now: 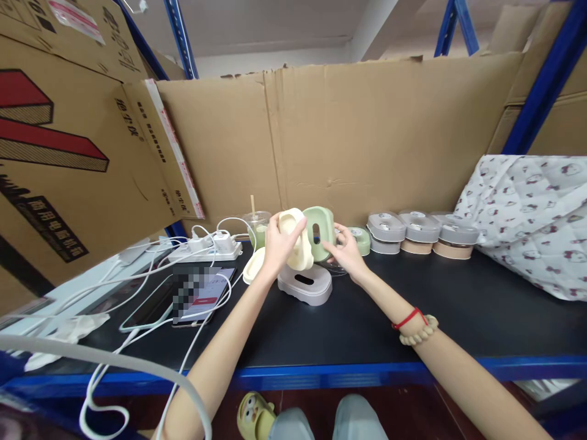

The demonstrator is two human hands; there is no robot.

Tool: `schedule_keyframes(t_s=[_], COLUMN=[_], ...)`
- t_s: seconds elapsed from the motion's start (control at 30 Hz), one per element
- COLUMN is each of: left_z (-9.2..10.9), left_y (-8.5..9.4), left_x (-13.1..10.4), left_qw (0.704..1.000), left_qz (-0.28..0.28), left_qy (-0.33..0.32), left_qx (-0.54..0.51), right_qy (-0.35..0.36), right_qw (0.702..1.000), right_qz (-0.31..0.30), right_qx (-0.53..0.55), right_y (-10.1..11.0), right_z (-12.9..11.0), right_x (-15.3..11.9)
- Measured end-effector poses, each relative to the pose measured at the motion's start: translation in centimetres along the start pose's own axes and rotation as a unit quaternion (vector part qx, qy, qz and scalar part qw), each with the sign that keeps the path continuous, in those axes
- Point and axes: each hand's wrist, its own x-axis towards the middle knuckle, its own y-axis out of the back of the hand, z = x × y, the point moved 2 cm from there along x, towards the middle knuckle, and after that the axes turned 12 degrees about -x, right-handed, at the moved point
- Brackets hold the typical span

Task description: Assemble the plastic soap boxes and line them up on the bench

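Note:
My left hand (280, 244) is closed around a cream plastic piece (300, 255) with a rounded oblong shape, tilted above the shelf. Held by its right edge in my right hand (347, 253) is a green oblong plastic piece (326, 226) with a dark slot in its middle. The two pieces are side by side and seem to touch. Below them a grey oblong piece (316, 292) with a similar slot lies on the black surface. Another cream piece (254, 266) rests left of it, partly behind my left wrist.
Several lidded oblong boxes (386, 227) stand at the back right, near a patterned white cloth (527, 226). A green box (361, 239) sits behind my right hand. On the left are a power strip (206, 249), a tablet (206, 296), loose white cables and a cup (257, 226) with a straw.

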Motion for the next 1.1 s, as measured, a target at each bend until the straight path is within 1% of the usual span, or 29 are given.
schedule_keyframes(t_s=[0.07, 0.17, 0.23, 0.3, 0.37, 0.43, 0.5, 0.57, 0.6, 0.63, 0.67, 0.7, 0.73, 0.8, 0.83, 0.87, 0.9, 0.93, 1.0, 1.07, 1.1], left_z=[-0.1, 0.0, 0.2, 0.5, 0.6, 0.5, 0.1, -0.5, -0.8, -1.0, -1.2, -1.3, -1.3, -1.2, -1.1, -1.0, -0.9, -0.9, -0.8, -0.8, -0.8], left_y=[-0.6, -1.1, -1.3, -1.4, -1.2, -0.9, -0.6, -0.3, -0.2, -0.2, -0.1, -0.2, -0.2, -0.4, -0.5, -0.7, -0.9, -1.2, -1.5, -1.8, -1.8], left_x=[-0.5, -1.4, -1.9, -2.2, -2.2, -1.7, -1.1, -0.5, -0.3, -0.1, -0.1, -0.1, -0.2, -0.5, -0.7, -0.9, -1.1, -1.2, -1.5, -1.6, -1.6], left_qw=[0.999, 0.999, 0.999, 0.998, 0.996, 0.99, 0.981, 0.969, 0.963, 0.958, 0.955, 0.953, 0.954, 0.958, 0.959, 0.958, 0.955, 0.949, 0.937, 0.93, 0.929], left_qz=[0.0, 0.024, 0.034, 0.051, 0.078, 0.107, 0.129, 0.141, 0.145, 0.148, 0.151, 0.154, 0.155, 0.143, 0.129, 0.109, 0.088, 0.069, 0.039, 0.022, 0.017], left_qy=[0.005, 0.02, 0.029, 0.03, 0.032, 0.046, 0.07, 0.109, 0.129, 0.144, 0.154, 0.156, 0.15, 0.134, 0.133, 0.138, 0.148, 0.159, 0.171, 0.163, 0.156], left_qx=[-0.038, -0.03, -0.019, -0.018, -0.039, -0.081, -0.129, -0.171, -0.187, -0.198, -0.206, -0.209, -0.208, -0.208, -0.214, -0.226, -0.243, -0.263, -0.303, -0.328, -0.335], right_qy=[-0.005, -0.008, -0.002, 0.006, 0.01, 0.015, 0.029, 0.039, 0.039, 0.034, 0.025, 0.014, 0.004, -0.004, 0.008, 0.032, 0.066, 0.1, 0.155, 0.18, 0.188], right_qw=[0.998, 0.99, 0.987, 0.988, 0.992, 0.997, 0.997, 0.99, 0.984, 0.98, 0.978, 0.98, 0.986, 0.996, 0.998, 0.998, 0.996, 0.991, 0.976, 0.958, 0.952], right_qz=[-0.069, -0.139, -0.154, -0.149, -0.124, -0.072, 0.006, 0.087, 0.118, 0.136, 0.138, 0.12, 0.086, -0.003, -0.038, -0.055, -0.054, -0.037, 0.019, 0.066, 0.077], right_qx=[0.015, 0.031, 0.037, 0.032, 0.026, 0.038, 0.067, 0.106, 0.127, 0.144, 0.155, 0.157, 0.145, 0.084, 0.042, 0.001, -0.038, -0.076, -0.152, -0.215, -0.23], right_y=[-0.6, -1.1, -1.3, -1.4, -1.4, -1.1, -0.4, 0.5, 0.8, 1.2, 1.4, 1.4, 1.3, 0.9, 0.6, 0.4, 0.3, 0.2, 0.3, 0.5, 0.5], right_z=[-0.1, -0.2, -0.2, -0.3, -0.4, -0.6, -0.9, -1.0, -1.1, -1.1, -1.1, -1.0, -1.0, -0.8, -0.7, -0.6, -0.6, -0.6, -0.5, -0.4, -0.3], right_x=[-0.4, -0.9, -1.1, -1.2, -1.1, -0.9, -0.6, -0.2, -0.1, 0.0, 0.1, 0.2, 0.2, 0.2, 0.1, 0.0, 0.0, -0.1, -0.2, -0.2, -0.2])
